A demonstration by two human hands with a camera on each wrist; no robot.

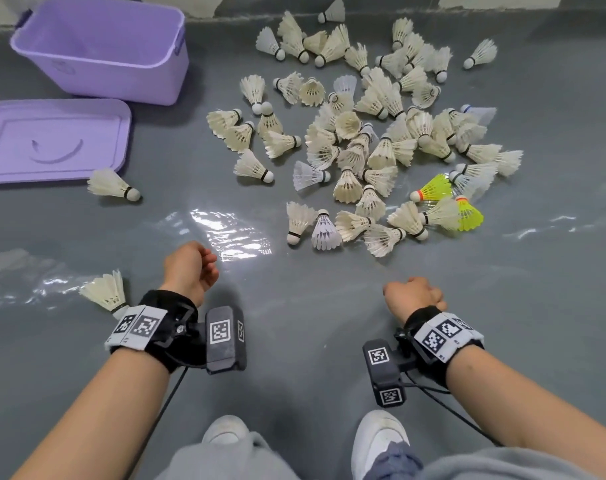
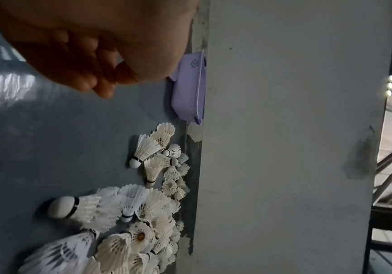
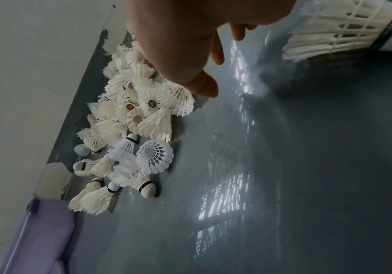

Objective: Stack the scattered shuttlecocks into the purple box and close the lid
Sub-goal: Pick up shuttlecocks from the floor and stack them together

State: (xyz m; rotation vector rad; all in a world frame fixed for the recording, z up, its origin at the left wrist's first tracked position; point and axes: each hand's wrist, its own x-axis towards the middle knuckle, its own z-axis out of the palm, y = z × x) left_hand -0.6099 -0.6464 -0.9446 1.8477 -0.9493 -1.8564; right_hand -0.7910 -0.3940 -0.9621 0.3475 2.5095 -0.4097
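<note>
Left hand [image 1: 190, 268] and right hand [image 1: 414, 295] loosely curled, holding nothing, hovering above the floor [image 1: 294, 323]. Nothing packed yet: purple box [image 1: 97, 50] seemingly empty, lid [image 1: 52, 142] flat beside it, shuttlecocks [image 1: 363, 133] all scattered. Yellow ones plain from the head only; wall [image 2: 284, 129] behind the pile clearer from the left wrist.

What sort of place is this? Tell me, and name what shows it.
Probably a badminton hall or sports venue: dozens of shuttlecocks lie on a glossy grey floor beside a scuffed wall, and metal framework shows past the wall's edge.
</note>
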